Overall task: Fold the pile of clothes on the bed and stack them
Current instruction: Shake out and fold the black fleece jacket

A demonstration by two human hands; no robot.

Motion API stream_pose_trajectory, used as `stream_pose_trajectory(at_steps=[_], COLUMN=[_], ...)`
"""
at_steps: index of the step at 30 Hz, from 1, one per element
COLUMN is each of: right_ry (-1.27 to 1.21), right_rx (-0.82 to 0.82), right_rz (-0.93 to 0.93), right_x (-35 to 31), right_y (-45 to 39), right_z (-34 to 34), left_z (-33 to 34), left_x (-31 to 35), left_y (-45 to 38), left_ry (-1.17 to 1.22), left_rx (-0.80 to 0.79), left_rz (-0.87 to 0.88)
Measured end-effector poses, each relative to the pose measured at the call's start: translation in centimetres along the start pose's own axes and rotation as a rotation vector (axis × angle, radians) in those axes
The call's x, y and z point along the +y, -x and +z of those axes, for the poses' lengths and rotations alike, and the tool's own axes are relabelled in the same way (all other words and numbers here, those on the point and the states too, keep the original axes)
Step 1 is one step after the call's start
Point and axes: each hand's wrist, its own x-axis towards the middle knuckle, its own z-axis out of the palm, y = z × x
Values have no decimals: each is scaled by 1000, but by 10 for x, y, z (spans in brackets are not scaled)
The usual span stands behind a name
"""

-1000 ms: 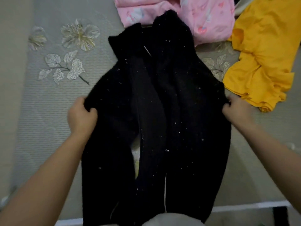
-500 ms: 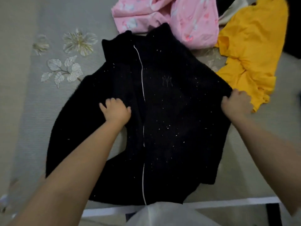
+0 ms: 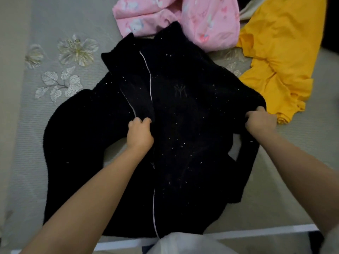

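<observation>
The black fleece jacket (image 3: 183, 134) lies spread front-up in the middle of the bed (image 3: 36, 134), its hem partly cut off at the bottom of the frame by something pale. Its chest logo is too faint to read. The left hand (image 3: 140, 133) pinches the zipper edge at center, and the right hand (image 3: 260, 121) grips the sleeve at center right. A pink garment (image 3: 183, 17) and a yellow garment (image 3: 280, 57) sit crumpled up top, partly cut off.

Jacket (image 3: 183, 125) flat on bed (image 3: 36, 125) at centre; two garments behind it, one (image 3: 174, 17) at 12 o'clock, other (image 3: 280, 57) at 2 o'clock.
</observation>
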Motion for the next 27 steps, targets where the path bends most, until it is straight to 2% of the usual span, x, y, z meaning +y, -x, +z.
stream_pose_trajectory(at_steps=[3,5,7,9,10,11,13,14,15,17,18,20,22,24,27], right_ry=[205,266,269,259,260,245,78,-55,-189,-476,-652,-1001,-1188,-1284,-1228], right_rx=[165,230,215,122,80,35,-88,-171,-236,-277,-285,-366,-501,-536,-388], right_rz=[-18,43,122,117,55,-25,-164,-198,-216,-199,-154,-64,-46,36,131], right_x=[48,83,104,97,84,68,31,14,2,-7,-4,10,21,21,11], right_y=[-18,-32,-44,-39,-30,-20,6,22,40,75,91,117,139,152,165], right_z=[-25,-44,-57,-56,-50,-40,-9,10,30,69,87,115,137,152,157], left_z=[6,14,19,17,16,16,17,19,22,28,31,34,43,55,58], left_x=[17,31,42,47,46,42,31,22,11,-14,-27,-48,-62,-71,-74], left_y=[2,2,-2,0,4,10,27,37,48,71,83,113,141,160,173], left_ry=[-478,-588,-415,-26,148,264,337,360,414,591,664,671,544,473,387], left_rx=[-74,-216,-385,-439,-352,-192,122,191,161,-129,-302,-630,-782,-697,-396], left_rz=[280,364,348,238,207,172,46,-68,-224,-464,-501,-484,-449,-434,-423])
